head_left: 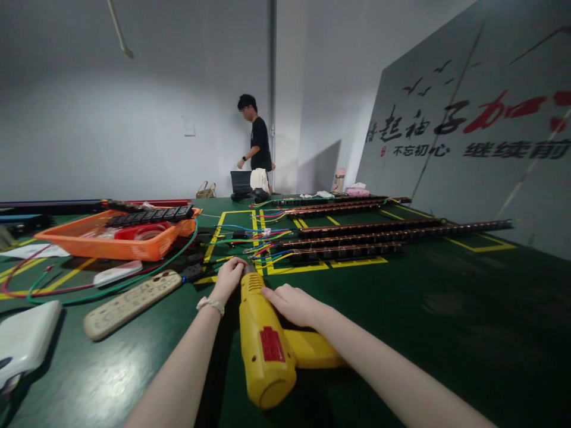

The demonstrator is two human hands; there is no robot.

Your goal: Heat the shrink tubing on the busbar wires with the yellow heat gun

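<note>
A yellow heat gun [259, 333] with a red label lies on the green table, its handle out to the right and its metal nozzle facing away from me. My left hand [229, 278] is closed beside the nozzle, fingers curled together near the wire ends; whatever they pinch is hidden. My right hand [297, 303] is closed against the right side of the gun's body, above the handle, its fingertips partly out of sight. Just beyond, coloured wires [267, 257] run out of a long dark strip [348, 251] with copper-coloured edges.
Several more long strips [370, 226] lie behind. At left are an orange basket [111, 248] holding parts, a beige power strip [134, 303], a white device [29, 339] and a loose green cable [178, 261]. A person [260, 139] stands beyond the table's far edge.
</note>
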